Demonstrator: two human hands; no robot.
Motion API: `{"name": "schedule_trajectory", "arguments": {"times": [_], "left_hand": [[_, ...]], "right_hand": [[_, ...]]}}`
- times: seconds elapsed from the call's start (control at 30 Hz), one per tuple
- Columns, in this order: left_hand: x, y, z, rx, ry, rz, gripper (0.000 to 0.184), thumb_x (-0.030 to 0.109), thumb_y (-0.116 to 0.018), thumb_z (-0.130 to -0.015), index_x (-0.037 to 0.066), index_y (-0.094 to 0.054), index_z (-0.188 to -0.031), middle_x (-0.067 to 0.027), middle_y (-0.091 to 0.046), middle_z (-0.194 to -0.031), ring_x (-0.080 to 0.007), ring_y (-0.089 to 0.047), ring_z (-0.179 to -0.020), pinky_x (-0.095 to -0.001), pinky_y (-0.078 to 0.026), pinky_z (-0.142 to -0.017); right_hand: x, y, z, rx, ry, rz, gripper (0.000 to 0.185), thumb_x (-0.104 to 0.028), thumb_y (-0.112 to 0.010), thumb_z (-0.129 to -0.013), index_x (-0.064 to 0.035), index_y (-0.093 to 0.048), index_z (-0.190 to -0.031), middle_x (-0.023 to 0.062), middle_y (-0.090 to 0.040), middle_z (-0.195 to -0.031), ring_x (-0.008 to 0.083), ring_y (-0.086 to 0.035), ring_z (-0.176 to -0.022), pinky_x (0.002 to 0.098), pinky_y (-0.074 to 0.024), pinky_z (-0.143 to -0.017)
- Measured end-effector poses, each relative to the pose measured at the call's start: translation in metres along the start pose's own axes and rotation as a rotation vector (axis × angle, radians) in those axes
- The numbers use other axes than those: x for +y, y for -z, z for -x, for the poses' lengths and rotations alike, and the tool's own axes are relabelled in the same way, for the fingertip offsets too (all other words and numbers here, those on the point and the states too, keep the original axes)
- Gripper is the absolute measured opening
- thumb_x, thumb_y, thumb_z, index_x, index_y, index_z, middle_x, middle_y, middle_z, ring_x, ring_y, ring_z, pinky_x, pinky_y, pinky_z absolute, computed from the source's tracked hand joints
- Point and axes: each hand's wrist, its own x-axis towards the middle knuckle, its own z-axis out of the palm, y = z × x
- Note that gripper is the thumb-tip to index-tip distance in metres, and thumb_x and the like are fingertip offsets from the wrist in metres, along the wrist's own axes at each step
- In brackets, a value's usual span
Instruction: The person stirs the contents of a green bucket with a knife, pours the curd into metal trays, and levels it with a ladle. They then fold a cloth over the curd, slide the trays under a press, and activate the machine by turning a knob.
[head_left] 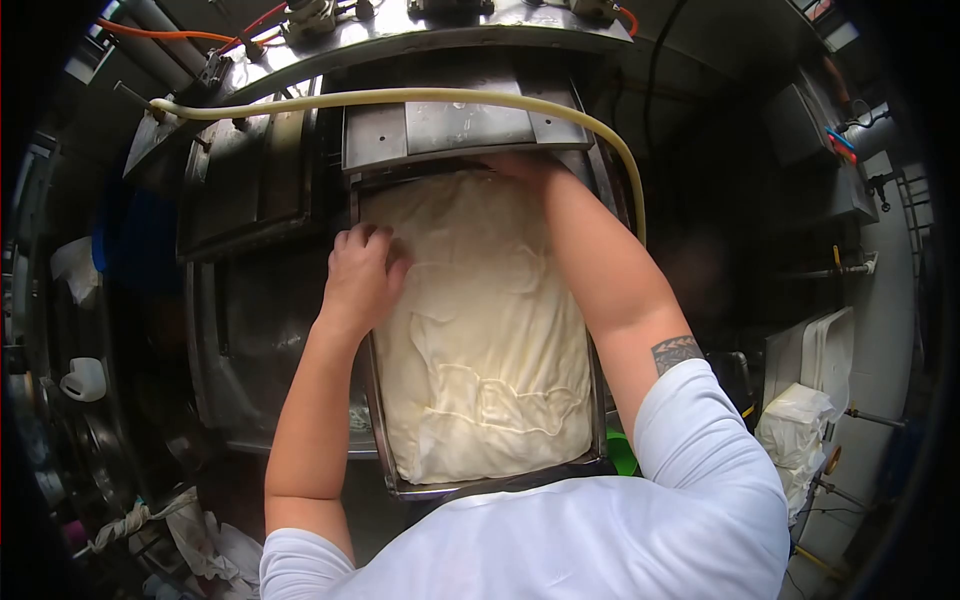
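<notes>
A long rectangular metal tray (pixel 597 400) lies in front of my body. Pale, wrinkled cloth (pixel 480 320) fills it, with raised folds near the front end; what lies under the cloth is hidden. My left hand (pixel 362 272) rests at the tray's left rim, its fingers bent around the edge and its thumb beside the cloth. At the far end, my right hand (pixel 525 168) reaches to the cloth's edge, partly beneath a metal press plate (pixel 468 128). The shade there hides its fingers, so their hold cannot be made out.
A yellowish hose (pixel 400 97) arches over the press plate and down the right side. Another metal plate (pixel 250 185) stands at the left, above a metal basin (pixel 270 350). White plastic bins (pixel 815 350) and bags (pixel 795 430) are at the far right.
</notes>
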Motion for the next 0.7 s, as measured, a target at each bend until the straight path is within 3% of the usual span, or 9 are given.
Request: {"name": "schedule_trajectory", "arguments": {"times": [0.07, 0.1, 0.17, 0.27, 0.37, 0.47, 0.5, 0.57, 0.7], "left_hand": [[0.005, 0.006, 0.005, -0.034, -0.006, -0.005, 0.041, 0.018, -0.076, -0.084, 0.004, -0.065, -0.122, -0.0173, -0.062, -0.122, -0.0404, -0.055, -0.115, -0.0480, -0.048, -0.099], [0.008, 0.008, 0.006, -0.072, -0.009, -0.012, 0.039, 0.017, -0.075, -0.085, 0.005, -0.067, -0.120, -0.0161, -0.062, -0.121, -0.0402, -0.055, -0.115, -0.0483, -0.047, -0.099], [0.002, 0.003, 0.006, -0.069, -0.050, -0.030, 0.034, 0.017, -0.073, -0.085, 0.006, -0.068, -0.117, -0.0151, -0.064, -0.117, -0.0394, -0.057, -0.112, -0.0484, -0.048, -0.096], [-0.014, -0.005, -0.003, -0.052, -0.085, -0.011, 0.027, 0.015, -0.071, -0.085, 0.008, -0.070, -0.111, -0.0147, -0.066, -0.104, -0.0390, -0.060, -0.103, -0.0471, -0.051, -0.091], [-0.016, 0.002, -0.022, 0.069, -0.140, 0.027, 0.018, 0.013, -0.066, -0.090, 0.006, -0.069, -0.107, -0.0191, -0.068, -0.088, -0.0415, -0.064, -0.090, -0.0439, -0.054, -0.081], [0.010, 0.027, -0.042, 0.149, 0.227, 0.460, 0.020, 0.020, -0.059, -0.103, 0.001, -0.064, -0.109, -0.0237, -0.069, -0.089, -0.0402, -0.067, -0.081, -0.0419, -0.053, -0.075], [0.010, 0.027, -0.047, 0.149, 0.219, 0.458, 0.020, 0.020, -0.059, -0.103, 0.001, -0.064, -0.109, -0.0237, -0.069, -0.089, -0.0402, -0.067, -0.081, -0.0419, -0.053, -0.075], [0.007, 0.028, -0.056, 0.138, 0.173, 0.436, 0.020, 0.020, -0.059, -0.103, 0.002, -0.064, -0.109, -0.0233, -0.068, -0.086, -0.0386, -0.065, -0.079, -0.0406, -0.052, -0.076], [0.003, 0.027, -0.065, 0.206, 0.028, 0.241, 0.017, 0.017, -0.059, -0.102, 0.002, -0.064, -0.107, -0.0243, -0.068, -0.095, -0.0432, -0.065, -0.089, -0.0455, -0.053, -0.078]], "right_hand": [[0.068, -0.004, -0.029, 0.404, 0.241, 0.085, 0.046, -0.028, -0.063, -0.097, -0.0089, -0.062, -0.139, 0.0165, -0.062, -0.139, 0.0288, -0.062, -0.122, 0.0439, -0.0461, -0.107], [0.100, -0.006, -0.030, 0.408, 0.243, 0.091, 0.046, -0.028, -0.063, -0.097, -0.0089, -0.062, -0.139, 0.0165, -0.062, -0.139, 0.0288, -0.062, -0.122, 0.0439, -0.0461, -0.107], [0.147, -0.006, -0.028, 0.873, 0.294, 1.150, 0.035, -0.022, -0.061, -0.097, -0.0092, -0.069, -0.129, 0.0170, -0.067, -0.131, 0.0281, -0.067, -0.116, 0.0433, -0.0516, -0.098], [0.061, 0.011, 0.096, 0.798, 0.251, 0.181, 0.025, -0.013, -0.066, -0.093, -0.0005, -0.071, -0.114, 0.0124, -0.074, -0.104, 0.0204, -0.070, -0.095, 0.0352, -0.0547, -0.086], [0.045, 0.011, 0.157, 0.564, 0.111, -0.174, 0.019, -0.013, -0.068, -0.093, 0.0003, -0.073, -0.106, 0.0069, -0.074, -0.094, 0.0154, -0.067, -0.089, 0.0316, -0.0529, -0.083], [0.030, 0.007, 0.200, 0.399, 0.089, -0.204, 0.020, -0.015, -0.070, -0.093, 0.0003, -0.072, -0.106, 0.0044, -0.072, -0.093, 0.0106, -0.064, -0.086, 0.0277, -0.0514, -0.080], [0.021, 0.005, 0.208, 0.407, 0.091, -0.207, 0.020, -0.015, -0.070, -0.093, 0.0003, -0.072, -0.106, 0.0044, -0.072, -0.093, 0.0106, -0.064, -0.086, 0.0277, -0.0514, -0.080], [-0.003, -0.008, 0.214, 0.143, 0.112, -0.338, 0.019, -0.014, -0.069, -0.094, 0.0007, -0.072, -0.106, 0.0020, -0.071, -0.092, 0.0086, -0.063, -0.087, 0.0275, -0.0513, -0.080], [-0.052, -0.049, 0.194, -0.132, 0.203, -0.311, 0.025, -0.021, -0.071, -0.089, -0.0006, -0.074, -0.103, 0.0118, -0.074, -0.091, 0.0222, -0.069, -0.083, 0.0354, -0.0544, -0.077]]}}
